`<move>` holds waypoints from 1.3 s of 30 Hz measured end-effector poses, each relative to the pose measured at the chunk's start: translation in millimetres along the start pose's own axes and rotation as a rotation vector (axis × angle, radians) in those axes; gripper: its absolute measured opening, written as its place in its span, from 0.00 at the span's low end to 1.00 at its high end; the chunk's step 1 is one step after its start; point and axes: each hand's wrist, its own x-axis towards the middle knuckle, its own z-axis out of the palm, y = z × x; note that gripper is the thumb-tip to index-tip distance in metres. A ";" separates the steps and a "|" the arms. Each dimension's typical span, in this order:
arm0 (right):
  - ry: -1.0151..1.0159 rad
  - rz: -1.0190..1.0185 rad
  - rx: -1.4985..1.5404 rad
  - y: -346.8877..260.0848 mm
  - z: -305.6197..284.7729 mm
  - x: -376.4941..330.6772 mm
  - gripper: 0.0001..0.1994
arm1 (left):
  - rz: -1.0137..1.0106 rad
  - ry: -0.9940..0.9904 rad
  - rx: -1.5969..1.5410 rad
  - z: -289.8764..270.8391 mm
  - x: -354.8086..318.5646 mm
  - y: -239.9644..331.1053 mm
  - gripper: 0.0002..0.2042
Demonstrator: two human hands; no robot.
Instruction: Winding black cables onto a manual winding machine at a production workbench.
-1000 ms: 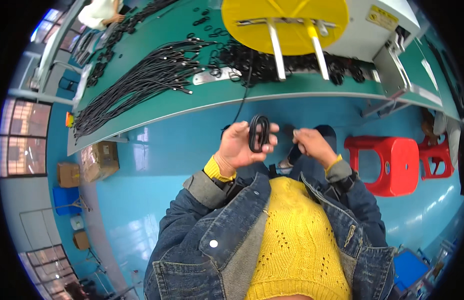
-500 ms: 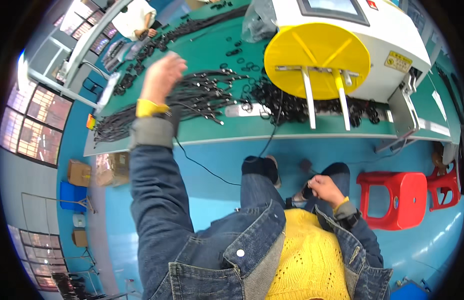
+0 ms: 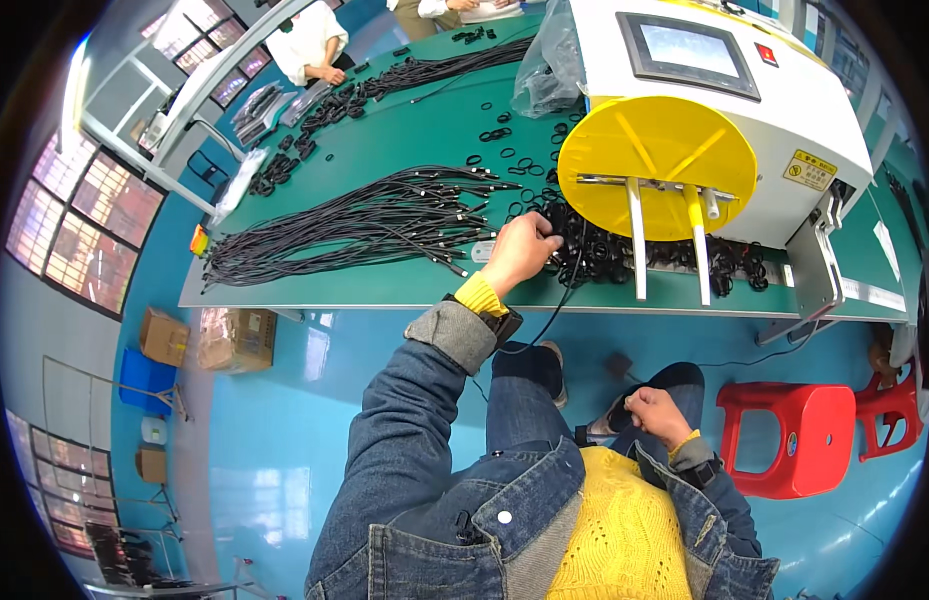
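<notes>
My left hand (image 3: 522, 252) is at the left edge of a pile of small black rings (image 3: 609, 258), near the table's front edge. Its fingers are bent together, and what they hold, if anything, is hidden. To its left lies a wide bundle of black cables (image 3: 334, 225) with bright metal ends turned toward the hand. Close to my right thigh, my right hand (image 3: 656, 415) is closed with its fingertips pressed together; I cannot make out anything in it. A thin black cord (image 3: 556, 318) hangs over the table edge beside my left hand.
A white machine (image 3: 729, 120) with a screen and a yellow disc (image 3: 659, 150) bearing two rods stands behind the rings. A clear plastic bag (image 3: 547, 70) leans beside it. Red stools (image 3: 819, 435) stand at right, cartons (image 3: 236, 340) at left. Other people work across the table (image 3: 424, 135).
My left hand has swung right and nearer, from above the cable bundle to the black rings. My right hand stays by my thigh, still closed. The view has shifted slightly.
</notes>
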 end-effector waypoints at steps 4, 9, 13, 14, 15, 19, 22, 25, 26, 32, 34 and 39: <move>0.007 0.016 0.015 -2.2 1.5 -2.8 0.11 | -0.066 0.310 -0.080 7.3 -2.7 19.3 0.16; 0.002 0.018 0.008 -2.9 2.2 -3.9 0.11 | 0.251 0.523 0.261 8.9 -5.3 43.5 0.13; 0.009 0.028 -0.009 0.8 1.3 -7.4 0.10 | 0.123 0.219 0.240 17.8 -0.1 43.7 0.14; 0.008 0.017 -0.019 1.5 1.0 -8.0 0.10 | 0.057 0.154 0.218 18.7 3.7 41.0 0.14; 0.013 -0.004 -0.029 1.8 0.7 -8.7 0.09 | 0.009 0.106 0.189 19.3 7.5 37.9 0.14; 0.033 0.042 -0.061 0.2 0.8 -11.3 0.09 | 0.060 0.069 0.027 19.0 15.8 23.6 0.15; 0.017 0.069 -0.080 -3.4 4.2 -12.0 0.09 | -0.012 0.033 0.039 21.2 19.9 20.7 0.16; 0.004 0.092 -0.101 -6.9 10.5 -12.0 0.09 | -0.057 0.021 0.037 25.6 24.8 23.7 0.15; -0.003 0.092 -0.111 -8.3 11.5 -11.4 0.09 | -0.059 0.036 0.034 25.9 28.5 25.2 0.15; 0.032 0.136 -0.139 -12.6 10.5 -14.9 0.11 | -0.414 -0.234 -0.615 5.8 52.6 19.4 0.13; 0.032 0.156 -0.132 -13.2 10.5 -15.9 0.09 | -0.489 -0.223 -0.935 -4.8 58.3 16.2 0.13; 0.041 0.167 -0.140 -15.2 16.2 -13.5 0.08 | -0.431 -0.220 -1.034 -27.4 58.9 12.1 0.17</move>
